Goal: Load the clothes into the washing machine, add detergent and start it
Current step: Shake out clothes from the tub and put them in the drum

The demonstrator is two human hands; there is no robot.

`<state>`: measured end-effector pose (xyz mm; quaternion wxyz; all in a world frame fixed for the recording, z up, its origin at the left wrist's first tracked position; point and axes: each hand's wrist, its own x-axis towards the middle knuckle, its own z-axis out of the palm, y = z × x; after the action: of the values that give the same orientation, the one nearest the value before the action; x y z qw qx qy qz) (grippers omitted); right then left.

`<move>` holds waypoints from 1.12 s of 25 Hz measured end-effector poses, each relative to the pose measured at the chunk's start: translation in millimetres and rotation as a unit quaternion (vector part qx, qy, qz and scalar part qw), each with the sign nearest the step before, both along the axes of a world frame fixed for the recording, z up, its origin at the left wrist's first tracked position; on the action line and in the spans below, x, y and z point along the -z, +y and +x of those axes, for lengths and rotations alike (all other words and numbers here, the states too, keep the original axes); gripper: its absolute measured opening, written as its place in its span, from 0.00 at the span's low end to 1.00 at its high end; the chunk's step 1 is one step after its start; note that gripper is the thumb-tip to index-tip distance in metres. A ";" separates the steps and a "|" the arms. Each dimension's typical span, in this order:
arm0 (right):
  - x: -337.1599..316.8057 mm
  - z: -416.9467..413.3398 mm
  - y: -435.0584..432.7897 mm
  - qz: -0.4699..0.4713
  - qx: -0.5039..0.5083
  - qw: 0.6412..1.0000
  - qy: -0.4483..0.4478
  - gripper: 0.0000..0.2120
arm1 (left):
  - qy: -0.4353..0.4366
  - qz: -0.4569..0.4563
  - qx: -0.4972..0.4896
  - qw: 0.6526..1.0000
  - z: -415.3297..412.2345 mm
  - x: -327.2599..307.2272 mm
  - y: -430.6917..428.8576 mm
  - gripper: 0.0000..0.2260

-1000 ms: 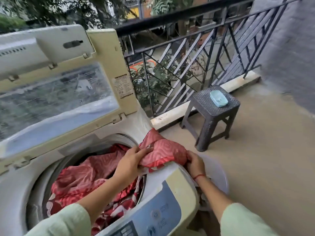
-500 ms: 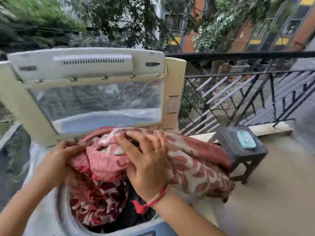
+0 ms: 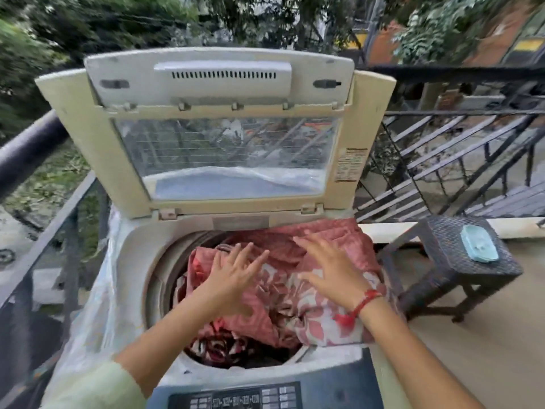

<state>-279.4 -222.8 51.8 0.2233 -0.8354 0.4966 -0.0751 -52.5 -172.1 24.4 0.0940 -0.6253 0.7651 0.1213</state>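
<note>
A top-loading washing machine (image 3: 129, 278) stands in front of me with its lid (image 3: 224, 131) raised upright. A red and white patterned cloth (image 3: 283, 308) fills the drum and drapes over the machine's right rim. My left hand (image 3: 233, 273) lies flat on the cloth with fingers spread. My right hand (image 3: 330, 267), a red thread at its wrist, hovers or presses on the cloth's right part, fingers apart. Neither hand grips the fabric. The dark control panel (image 3: 236, 398) runs along the near edge.
A dark woven stool (image 3: 451, 261) stands right of the machine, with a light blue soap case (image 3: 479, 243) on top. A black metal railing (image 3: 460, 154) fences the balcony behind and at left. Beige floor (image 3: 486, 349) stretches to the right.
Both hands have let go of the bunched cloth and now rest open on top of it. The cloth has sunk lower into the drum. My view has tilted down and centred on the machine.
</note>
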 end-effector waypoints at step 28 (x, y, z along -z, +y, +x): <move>9.2 153.6 59.7 -0.125 -0.010 0.984 0.122 0.30 | 0.036 -0.387 -0.100 0.916 124.7 -47.3 57.4 0.31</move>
<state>-125.7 -163.1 42.7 0.0550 -0.8643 0.4989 -0.0320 72.2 -114.7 71.8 -0.1957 -0.6814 0.6886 -0.1524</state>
